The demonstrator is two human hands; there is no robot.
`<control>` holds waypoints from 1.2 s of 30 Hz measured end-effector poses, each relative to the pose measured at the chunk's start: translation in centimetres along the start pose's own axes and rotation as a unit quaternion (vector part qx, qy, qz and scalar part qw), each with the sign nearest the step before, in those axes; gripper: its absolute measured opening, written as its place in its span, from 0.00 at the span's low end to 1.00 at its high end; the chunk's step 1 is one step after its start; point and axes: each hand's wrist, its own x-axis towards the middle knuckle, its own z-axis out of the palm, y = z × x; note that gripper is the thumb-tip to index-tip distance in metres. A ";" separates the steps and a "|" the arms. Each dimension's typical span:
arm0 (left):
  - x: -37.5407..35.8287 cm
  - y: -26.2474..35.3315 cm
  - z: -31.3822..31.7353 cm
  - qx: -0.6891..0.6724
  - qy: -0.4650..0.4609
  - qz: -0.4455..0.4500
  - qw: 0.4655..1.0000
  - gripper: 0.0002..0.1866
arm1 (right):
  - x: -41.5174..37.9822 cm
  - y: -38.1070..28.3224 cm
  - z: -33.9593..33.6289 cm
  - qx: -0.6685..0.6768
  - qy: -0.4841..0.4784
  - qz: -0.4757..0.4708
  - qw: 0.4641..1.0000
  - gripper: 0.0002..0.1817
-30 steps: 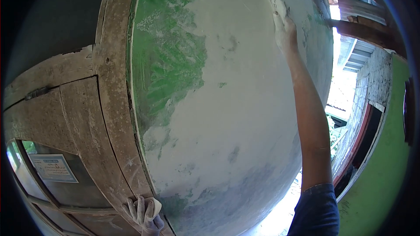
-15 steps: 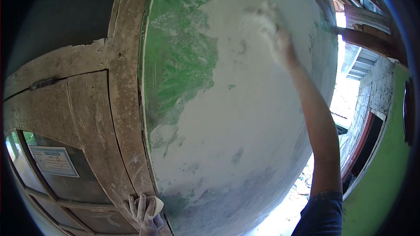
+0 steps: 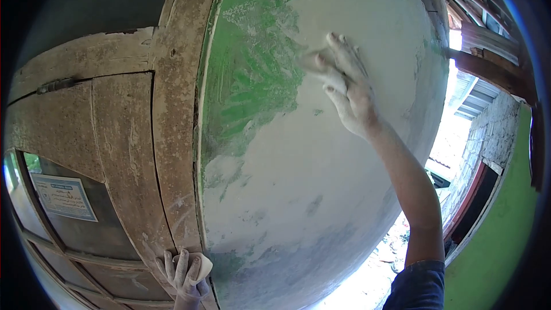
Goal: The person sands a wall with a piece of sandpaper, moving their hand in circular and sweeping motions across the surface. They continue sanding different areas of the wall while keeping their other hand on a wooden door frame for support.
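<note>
Coated in white powder or paste, my right hand [image 3: 353, 92] is raised against the upper middle of a wall panel [image 3: 321, 161], its fingers partly stretched. A pale, motion-smeared shape shows between thumb and fingers; I cannot tell what it is. White plaster-like coating covers most of the panel, with bare green paint [image 3: 252, 63] at its upper left. Low at the left, my left hand [image 3: 186, 278], also whitened, rests by the wooden frame [image 3: 178, 138]. Its fingers curl round a pale, smooth piece with a rounded corner [image 3: 202, 267].
A worn wooden door [image 3: 123, 132] with glass panes stands at the left, bearing a printed notice [image 3: 64, 196]. At the right are a wooden beam [image 3: 488, 69], a bright opening, and a green wall [image 3: 493, 218] beside a dark doorway.
My right hand has come down the wall and slightly left, and its fingers show more sharply. The view has shifted a little; my left hand keeps its hold beside the frame.
</note>
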 end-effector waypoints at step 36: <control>-0.4 -0.2 0.2 -0.001 0.007 0.006 1.000 0.19 | 5.2 20.9 -5.1 -0.233 0.137 0.340 0.901 0.23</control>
